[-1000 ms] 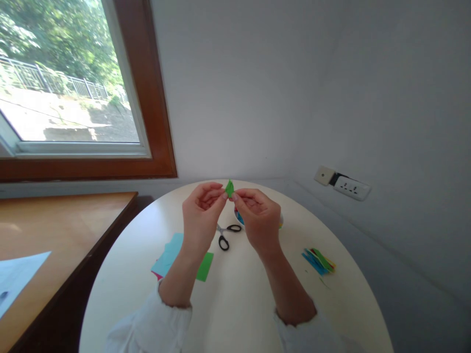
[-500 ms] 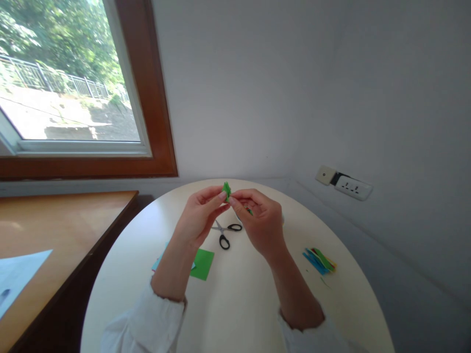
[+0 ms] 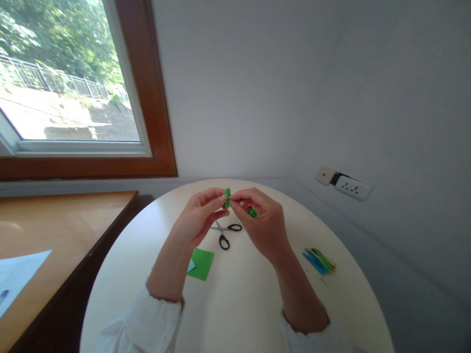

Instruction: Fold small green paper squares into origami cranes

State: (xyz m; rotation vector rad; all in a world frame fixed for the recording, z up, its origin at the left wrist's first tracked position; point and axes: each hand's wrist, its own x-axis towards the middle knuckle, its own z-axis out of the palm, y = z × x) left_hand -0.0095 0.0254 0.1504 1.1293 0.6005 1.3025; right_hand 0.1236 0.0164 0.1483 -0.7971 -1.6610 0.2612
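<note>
Above the round white table (image 3: pixel 239 304) both my hands pinch a small folded piece of green paper (image 3: pixel 227 196). My left hand (image 3: pixel 200 218) grips it from the left with thumb and forefinger. My right hand (image 3: pixel 263 223) pinches it from the right, and a second bit of green (image 3: pixel 252 213) shows inside its curled fingers. Black-handled scissors (image 3: pixel 225 233) lie on the table just below the hands. A green paper square (image 3: pixel 201 264) with a pale blue sheet under it lies beside my left forearm.
A small stack of coloured paper strips (image 3: pixel 318 260) lies at the table's right. A wooden desk (image 3: pixel 55 230) with a white sheet (image 3: pixel 16 277) stands to the left under a window. A wall socket (image 3: pixel 353 188) is on the right wall.
The hands have turned and drawn closer, crumpling or folding the green piece smaller. My left forearm has shifted left, baring more of the green square.
</note>
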